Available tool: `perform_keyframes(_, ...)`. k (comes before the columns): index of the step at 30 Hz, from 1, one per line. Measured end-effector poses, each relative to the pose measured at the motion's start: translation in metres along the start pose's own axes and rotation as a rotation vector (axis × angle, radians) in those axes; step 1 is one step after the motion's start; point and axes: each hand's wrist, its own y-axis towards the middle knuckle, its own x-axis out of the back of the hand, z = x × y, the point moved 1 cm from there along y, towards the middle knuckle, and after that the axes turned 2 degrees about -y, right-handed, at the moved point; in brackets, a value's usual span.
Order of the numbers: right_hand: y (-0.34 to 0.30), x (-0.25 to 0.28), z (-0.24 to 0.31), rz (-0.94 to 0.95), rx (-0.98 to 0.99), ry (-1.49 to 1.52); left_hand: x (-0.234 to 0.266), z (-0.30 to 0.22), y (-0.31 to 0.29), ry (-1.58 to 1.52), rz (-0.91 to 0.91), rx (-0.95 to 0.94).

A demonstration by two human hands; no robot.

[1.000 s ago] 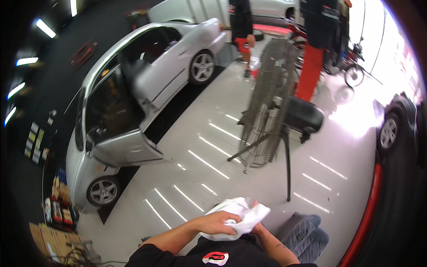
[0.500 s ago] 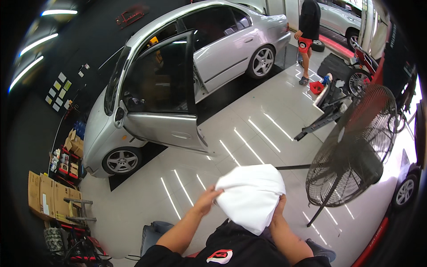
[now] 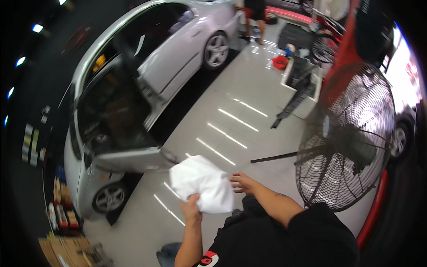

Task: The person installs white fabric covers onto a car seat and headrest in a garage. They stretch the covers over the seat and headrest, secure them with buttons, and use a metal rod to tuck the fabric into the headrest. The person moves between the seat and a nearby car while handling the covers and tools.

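Observation:
A white folded sheet (image 3: 202,180), cloth or plastic I cannot tell, hangs in the air in front of my body. My left hand (image 3: 191,208) grips its lower edge, thumb on the near face; the fingers behind are hidden. To the right of the bundle, my right hand (image 3: 241,182) is off it, fingers apart and holding nothing. Beyond the sheet, to the left, stands a silver car (image 3: 178,66) with its front door (image 3: 124,160) swung out toward me.
A large black stand fan (image 3: 344,138) is close on my right, one leg (image 3: 273,158) reaching across the tiles. Car trim parts (image 3: 296,95) and a red container (image 3: 279,62) lie farther back. Another person (image 3: 255,20) stands far off. Cardboard boxes (image 3: 66,251) sit lower left.
My right hand has let go of the white sheet and moved off it. The left hand now carries it alone, farther left. The whole view has turned to the right.

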Motion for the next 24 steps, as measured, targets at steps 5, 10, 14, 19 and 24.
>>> perform_keyframes(5, 0.003, 0.003, 0.064, 0.217, -0.043, 0.364, -0.067, -0.015, 0.046, 0.467, 0.051, -0.262)
perform_keyframes(10, 0.018, -0.044, 0.115, 0.609, 0.243, 0.709, -0.109, 0.016, 0.087, 0.009, 0.232, 0.396)
perform_keyframes(14, 0.035, -0.044, 0.14, 0.305, 0.207, 0.692, -0.119, 0.007, 0.143, 0.012, 0.275, 0.747)
perform_keyframes(19, 0.051, -0.021, 0.167, 0.165, 0.254, 0.758, -0.141, 0.014, 0.204, 0.415, 0.468, 0.355)
perform_keyframes(24, 0.071, -0.013, 0.164, 0.05, 0.149, 0.616, -0.154, 0.02, 0.256, 0.24, 0.793, 0.917)
